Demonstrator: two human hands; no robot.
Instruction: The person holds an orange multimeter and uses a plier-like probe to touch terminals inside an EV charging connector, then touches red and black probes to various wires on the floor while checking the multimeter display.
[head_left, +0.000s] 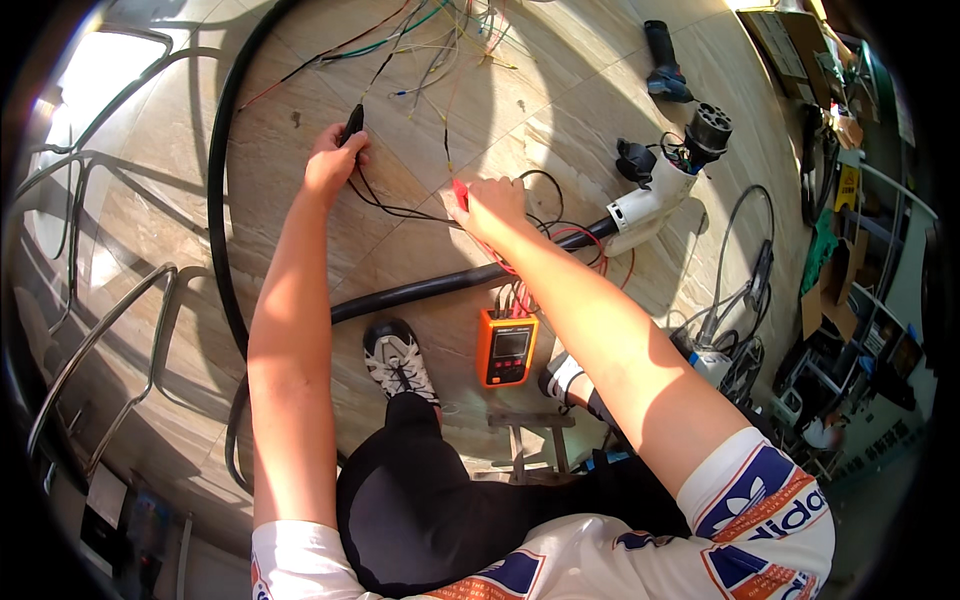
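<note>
My left hand (pixel 332 165) is closed round a black test clip (pixel 354 122), whose tip meets the end of a thin dark wire. In my right hand (pixel 496 208) a red test clip (pixel 460 192) is pinched, just below the end of another thin wire (pixel 447 145). Black and red leads run from the clips to an orange handheld meter (pixel 507 350) on the floor between my feet. Loose coloured wires (pixel 440 40) fan out at the far side. To the right lies a white charging plug handle (pixel 655 203) with its round black connector head (pixel 709 130).
A thick black cable (pixel 425 292) crosses the floor and loops up at the left. Bent metal rods (pixel 100 160) stand along the left. A cordless screwdriver (pixel 665 65) lies far right. Nearer are a coiled cord (pixel 758 270), a small stool (pixel 530 422) and cardboard boxes (pixel 790 50).
</note>
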